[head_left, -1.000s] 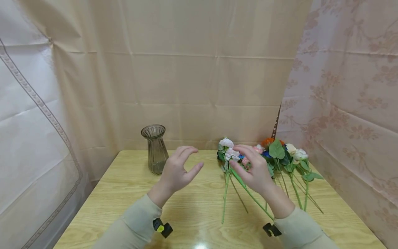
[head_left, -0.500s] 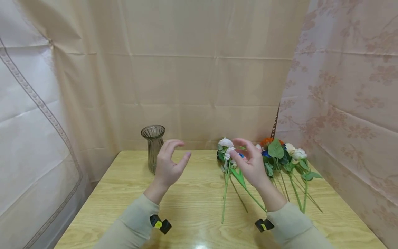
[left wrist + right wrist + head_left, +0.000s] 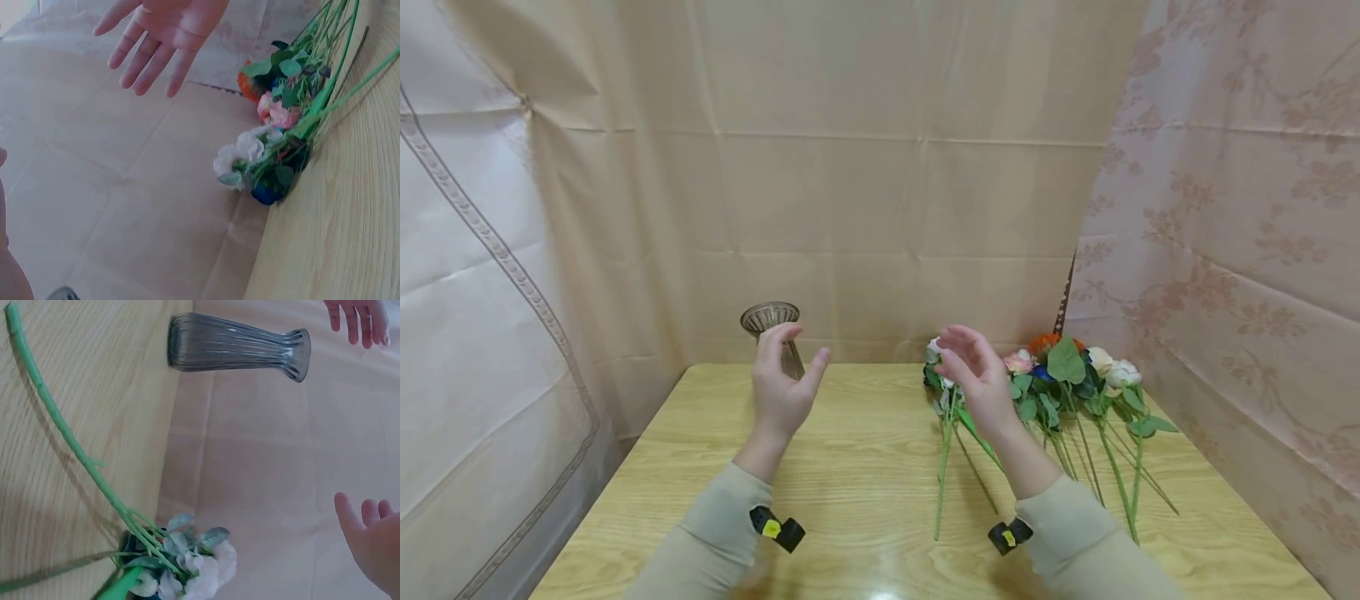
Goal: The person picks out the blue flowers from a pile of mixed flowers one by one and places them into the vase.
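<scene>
My left hand (image 3: 781,392) is raised over the table with loosely bent fingers and holds nothing. Behind it stands a ribbed smoky glass vase (image 3: 767,317), its lower part hidden by the hand in the head view. The right wrist view shows the whole vase (image 3: 237,347) upright on the table. My right hand (image 3: 981,387), likewise raised and bare, overlaps white flowers (image 3: 934,350) in the head view. Those white blooms (image 3: 212,572) lie on the tabletop with green stems toward me. In the left wrist view the right hand's palm (image 3: 181,19) shows, fingers spread.
More artificial flowers lie at the right of the wooden table (image 3: 865,483): an orange bloom (image 3: 1045,342), a pink one (image 3: 1018,361) and a white one (image 3: 1122,373), among leaves. A beige curtain (image 3: 880,183) hangs behind, a patterned one (image 3: 1240,250) at right.
Both hands have moved left and slightly up in the head view. The left hand now covers most of the vase; the right has uncovered the pink flowers. Vase and flowers stay put.
</scene>
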### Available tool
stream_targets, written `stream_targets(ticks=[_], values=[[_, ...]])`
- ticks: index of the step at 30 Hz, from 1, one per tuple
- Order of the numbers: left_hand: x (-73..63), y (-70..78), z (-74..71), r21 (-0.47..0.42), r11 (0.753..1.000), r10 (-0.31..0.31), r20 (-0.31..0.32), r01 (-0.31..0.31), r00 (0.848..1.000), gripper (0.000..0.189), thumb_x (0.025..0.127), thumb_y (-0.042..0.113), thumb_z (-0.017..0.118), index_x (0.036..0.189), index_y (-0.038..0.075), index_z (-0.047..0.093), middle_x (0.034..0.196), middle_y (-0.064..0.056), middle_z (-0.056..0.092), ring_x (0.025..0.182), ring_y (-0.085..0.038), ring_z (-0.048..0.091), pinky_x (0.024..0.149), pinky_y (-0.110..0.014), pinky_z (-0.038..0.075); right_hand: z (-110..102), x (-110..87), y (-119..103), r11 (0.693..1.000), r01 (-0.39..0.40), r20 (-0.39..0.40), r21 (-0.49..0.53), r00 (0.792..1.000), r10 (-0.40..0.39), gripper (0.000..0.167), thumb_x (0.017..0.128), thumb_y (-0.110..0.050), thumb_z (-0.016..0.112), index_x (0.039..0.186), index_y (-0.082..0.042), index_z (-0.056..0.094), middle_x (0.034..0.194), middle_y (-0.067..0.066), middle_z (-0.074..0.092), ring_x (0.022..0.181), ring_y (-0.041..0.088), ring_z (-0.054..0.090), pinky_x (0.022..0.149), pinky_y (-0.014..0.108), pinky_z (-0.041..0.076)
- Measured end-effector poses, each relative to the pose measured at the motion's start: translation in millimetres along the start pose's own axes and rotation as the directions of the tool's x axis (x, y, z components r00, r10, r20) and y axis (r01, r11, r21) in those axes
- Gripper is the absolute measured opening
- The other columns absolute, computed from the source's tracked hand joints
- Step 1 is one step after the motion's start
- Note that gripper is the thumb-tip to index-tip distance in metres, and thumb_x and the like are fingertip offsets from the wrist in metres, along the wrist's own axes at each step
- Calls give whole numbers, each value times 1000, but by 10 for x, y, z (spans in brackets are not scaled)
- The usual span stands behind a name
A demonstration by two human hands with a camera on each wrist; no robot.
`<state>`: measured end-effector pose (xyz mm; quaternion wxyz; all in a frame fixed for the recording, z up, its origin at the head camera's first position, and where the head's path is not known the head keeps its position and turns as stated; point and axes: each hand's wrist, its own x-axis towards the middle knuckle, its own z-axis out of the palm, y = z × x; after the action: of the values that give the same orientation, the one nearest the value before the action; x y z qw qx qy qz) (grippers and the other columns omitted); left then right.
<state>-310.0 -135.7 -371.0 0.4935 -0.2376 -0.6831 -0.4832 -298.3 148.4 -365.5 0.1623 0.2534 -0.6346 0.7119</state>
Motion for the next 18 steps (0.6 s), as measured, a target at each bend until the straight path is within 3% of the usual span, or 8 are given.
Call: stream_targets(ticks=[4,7,14,18], values=[[-15,-86,-72,29,995,-94,11,94,995,58,85,15,83,132,-4,56,133,-19,56,124,-32,52,108,-47,39,38,36,94,997,-58,14,50,998,57,48,105,-12,57,148,2,41,145,18,49,137,43,42,100,41,52],[-23,-144,-111,42,988,-151,10,151,988,63,86,20,82,137,-3,53,139,-17,52,129,-29,48,112,-52,36,79,57,156,993,-95,18,66,995,94,53,105,-13,58,152,-1,37,149,17,46,139,40,40,100,37,52],[-40,-279,-192,114,973,-203,-8,202,979,68,85,25,84,140,2,52,142,-11,50,136,-28,41,115,-51,29,191,99,291,987,-161,15,32,987,160,58,104,-16,60,155,-3,35,151,17,44,139,32,43,103,43,50],[-65,-326,-234,150,946,-286,-18,286,958,79,83,32,86,147,6,47,148,-9,45,139,-29,36,115,-55,26,244,119,373,981,-195,2,20,981,195,59,104,-14,60,155,-2,34,152,19,44,140,37,42,106,49,47]])
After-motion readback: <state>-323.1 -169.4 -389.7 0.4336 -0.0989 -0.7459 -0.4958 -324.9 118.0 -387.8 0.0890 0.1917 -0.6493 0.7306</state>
